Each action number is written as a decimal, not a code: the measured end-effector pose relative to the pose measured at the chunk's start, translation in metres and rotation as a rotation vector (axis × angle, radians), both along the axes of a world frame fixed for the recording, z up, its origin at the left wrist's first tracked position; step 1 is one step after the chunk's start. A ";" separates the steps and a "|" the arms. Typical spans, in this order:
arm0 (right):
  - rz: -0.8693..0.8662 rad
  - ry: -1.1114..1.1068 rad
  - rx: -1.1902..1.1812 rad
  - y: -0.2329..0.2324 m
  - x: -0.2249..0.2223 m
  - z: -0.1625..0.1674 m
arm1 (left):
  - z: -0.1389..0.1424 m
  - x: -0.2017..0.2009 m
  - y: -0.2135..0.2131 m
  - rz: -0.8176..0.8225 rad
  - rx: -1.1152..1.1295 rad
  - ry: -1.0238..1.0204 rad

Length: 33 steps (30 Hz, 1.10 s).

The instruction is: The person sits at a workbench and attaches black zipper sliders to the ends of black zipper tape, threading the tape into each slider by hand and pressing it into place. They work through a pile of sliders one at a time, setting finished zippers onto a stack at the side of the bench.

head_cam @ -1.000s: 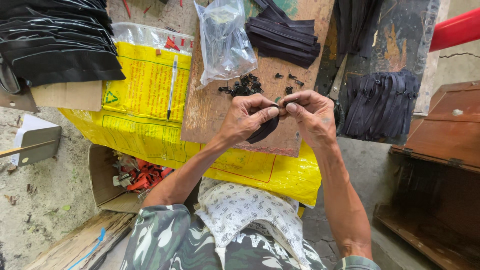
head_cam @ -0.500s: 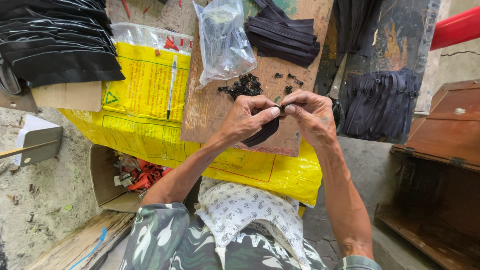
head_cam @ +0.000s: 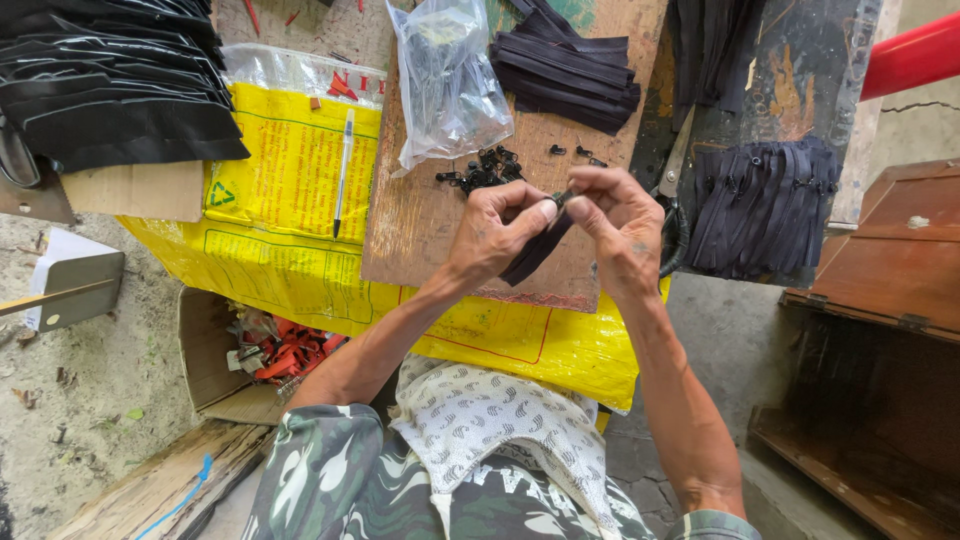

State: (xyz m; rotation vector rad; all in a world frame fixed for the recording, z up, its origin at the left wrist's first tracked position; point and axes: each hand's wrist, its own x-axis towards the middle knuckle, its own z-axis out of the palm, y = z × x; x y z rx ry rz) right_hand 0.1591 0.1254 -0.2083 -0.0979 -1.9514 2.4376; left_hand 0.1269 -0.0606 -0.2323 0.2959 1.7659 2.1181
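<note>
My left hand (head_cam: 497, 232) and my right hand (head_cam: 618, 222) meet over a brown wooden board (head_cam: 415, 215). Both pinch the top end of a short black zipper strip (head_cam: 533, 250), which hangs down between the palms. A small dark slider sits at the fingertips, mostly hidden. Just beyond the hands lies a little heap of black zipper sliders (head_cam: 480, 168). A clear plastic bag of sliders (head_cam: 445, 80) lies behind that heap. A stack of cut black zipper strips (head_cam: 565, 70) rests at the board's far end.
A bundle of finished black zippers (head_cam: 765, 205) lies to the right, with scissors (head_cam: 675, 195) beside it. A yellow sack (head_cam: 290, 200) with a pen (head_cam: 342, 170) covers the bench. Black folded pieces (head_cam: 110, 80) are piled far left. A cardboard box of red scraps (head_cam: 270, 350) stands below.
Both hands have lifted slightly and the fingertips have shifted on the zipper strip's top end. Nothing else has moved.
</note>
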 end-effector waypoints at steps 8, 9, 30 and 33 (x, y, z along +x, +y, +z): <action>0.005 -0.053 -0.209 -0.011 0.006 -0.010 | -0.011 -0.004 0.004 0.005 0.030 -0.002; -0.001 -0.034 -0.221 -0.010 0.005 -0.010 | -0.011 -0.006 0.003 -0.015 0.020 0.000; 0.347 -0.133 -0.302 0.026 -0.003 0.003 | 0.001 -0.017 -0.011 -0.282 0.051 -0.041; 0.340 -0.132 -0.264 0.024 -0.003 0.004 | 0.001 -0.017 -0.012 -0.285 -0.005 -0.005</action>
